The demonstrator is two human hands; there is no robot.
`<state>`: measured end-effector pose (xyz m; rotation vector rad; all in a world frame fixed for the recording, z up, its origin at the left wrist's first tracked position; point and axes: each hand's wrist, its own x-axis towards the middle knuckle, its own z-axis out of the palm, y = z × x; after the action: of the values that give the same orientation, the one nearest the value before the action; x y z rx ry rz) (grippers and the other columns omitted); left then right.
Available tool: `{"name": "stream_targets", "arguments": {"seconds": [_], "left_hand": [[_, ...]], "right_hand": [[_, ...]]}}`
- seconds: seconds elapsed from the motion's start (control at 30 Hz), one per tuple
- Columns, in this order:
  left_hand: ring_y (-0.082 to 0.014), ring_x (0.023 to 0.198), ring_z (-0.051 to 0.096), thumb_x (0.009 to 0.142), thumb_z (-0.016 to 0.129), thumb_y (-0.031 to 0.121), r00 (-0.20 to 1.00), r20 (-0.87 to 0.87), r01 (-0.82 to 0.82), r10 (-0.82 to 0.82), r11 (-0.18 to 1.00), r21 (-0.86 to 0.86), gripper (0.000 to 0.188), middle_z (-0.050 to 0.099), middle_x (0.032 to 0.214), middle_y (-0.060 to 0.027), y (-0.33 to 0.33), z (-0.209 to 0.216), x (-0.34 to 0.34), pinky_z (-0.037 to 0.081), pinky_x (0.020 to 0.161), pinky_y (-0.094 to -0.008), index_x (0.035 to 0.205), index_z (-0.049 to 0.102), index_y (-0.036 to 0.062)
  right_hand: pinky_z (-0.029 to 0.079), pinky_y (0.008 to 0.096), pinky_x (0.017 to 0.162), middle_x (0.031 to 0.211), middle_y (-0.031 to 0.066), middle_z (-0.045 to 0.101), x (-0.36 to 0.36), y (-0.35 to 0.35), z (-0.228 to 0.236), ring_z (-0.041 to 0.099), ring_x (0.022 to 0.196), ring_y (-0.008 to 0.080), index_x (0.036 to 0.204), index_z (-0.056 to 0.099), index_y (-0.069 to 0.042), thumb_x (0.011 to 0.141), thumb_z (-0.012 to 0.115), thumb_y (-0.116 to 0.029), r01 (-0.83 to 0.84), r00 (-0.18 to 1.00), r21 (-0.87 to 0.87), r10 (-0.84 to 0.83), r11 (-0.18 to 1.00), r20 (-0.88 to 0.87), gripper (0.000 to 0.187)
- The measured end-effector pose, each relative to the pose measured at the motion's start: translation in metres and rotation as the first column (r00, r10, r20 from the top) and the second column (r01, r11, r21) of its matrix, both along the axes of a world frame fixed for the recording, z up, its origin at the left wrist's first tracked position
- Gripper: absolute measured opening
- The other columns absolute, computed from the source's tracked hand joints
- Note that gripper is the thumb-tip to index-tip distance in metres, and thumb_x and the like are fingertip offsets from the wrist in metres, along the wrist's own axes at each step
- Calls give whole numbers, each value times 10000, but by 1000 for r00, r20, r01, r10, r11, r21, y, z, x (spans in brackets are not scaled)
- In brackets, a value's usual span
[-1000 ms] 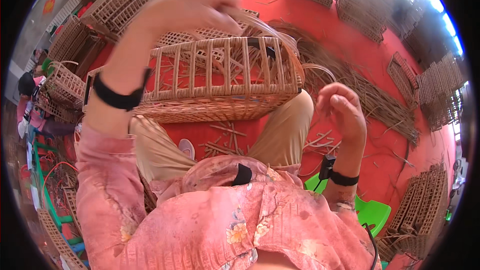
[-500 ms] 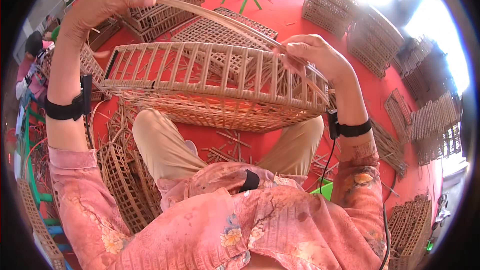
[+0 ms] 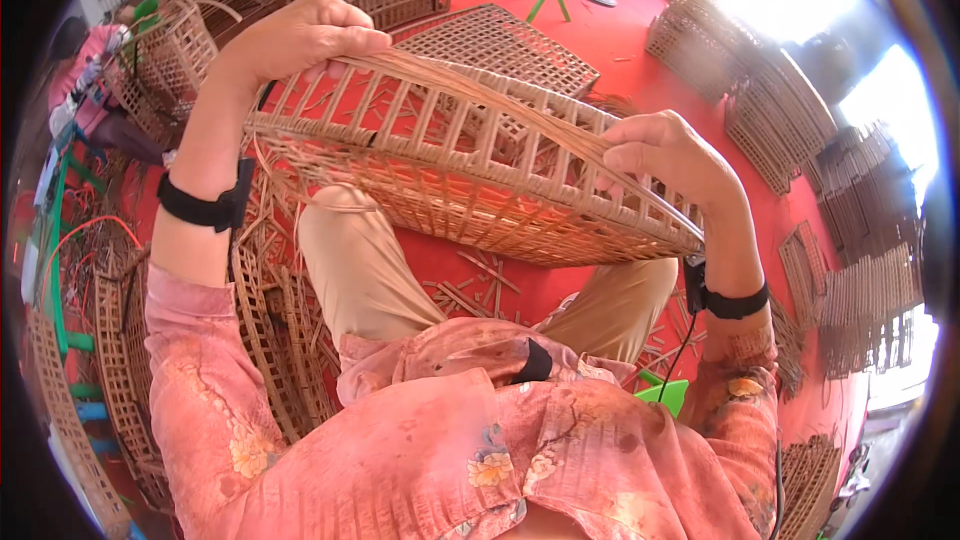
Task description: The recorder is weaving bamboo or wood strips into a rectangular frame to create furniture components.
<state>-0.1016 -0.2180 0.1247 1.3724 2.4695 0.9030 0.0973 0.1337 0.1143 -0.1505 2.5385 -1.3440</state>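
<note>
Brown flat cane-like strips run along a tan rectangular woven basket at twelve o'clock.
Left hand grips them at eleven o'clock, right hand at one; uneven pull could twist them.

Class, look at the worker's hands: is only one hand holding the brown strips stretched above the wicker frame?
No, the left hand and the right hand both grip the brown strips, at different places along them.

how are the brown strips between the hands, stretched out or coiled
Stretched out: the brown strips run nearly straight from the left hand to the right hand, with no coil visible.
</note>
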Motion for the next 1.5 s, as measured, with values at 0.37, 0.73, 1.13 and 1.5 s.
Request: {"name": "stream_targets", "arguments": {"seconds": [0.37,0.73,1.13,1.5], "left_hand": [[-164,711,626,939,637,312,980,-184,-122,78,963,-241,335,648,753,-54,7,-39,7,469,642,-351,780,734,34],[-211,723,671,987,574,319,953,-301,153,-41,920,361,323,713,825,-74,119,-44,122,513,664,-341,948,719,33],[-69,681,525,1011,572,296,917,293,185,-269,940,285,296,576,747,21,88,-21,98,428,609,-253,853,674,67],[-351,736,657,908,597,225,846,-266,531,-462,773,348,213,649,779,-158,274,-42,233,501,668,-454,861,627,19]], "right_hand": [[457,245,563,669,-10,591,-4,-51,6,542,594,68,943,710,1,923,660,-227,81,995,51,-84,995,59,234],[392,229,523,661,-51,526,32,-49,38,459,570,41,897,731,-35,890,673,-206,244,968,131,-233,961,-93,181],[340,206,554,758,-23,529,234,232,75,478,706,62,948,608,-37,972,590,-246,325,818,-60,-312,944,-484,211],[513,359,912,1162,157,674,173,28,-4,647,1066,243,1281,600,-16,965,621,-346,715,257,160,-43,680,-966,458]]}}
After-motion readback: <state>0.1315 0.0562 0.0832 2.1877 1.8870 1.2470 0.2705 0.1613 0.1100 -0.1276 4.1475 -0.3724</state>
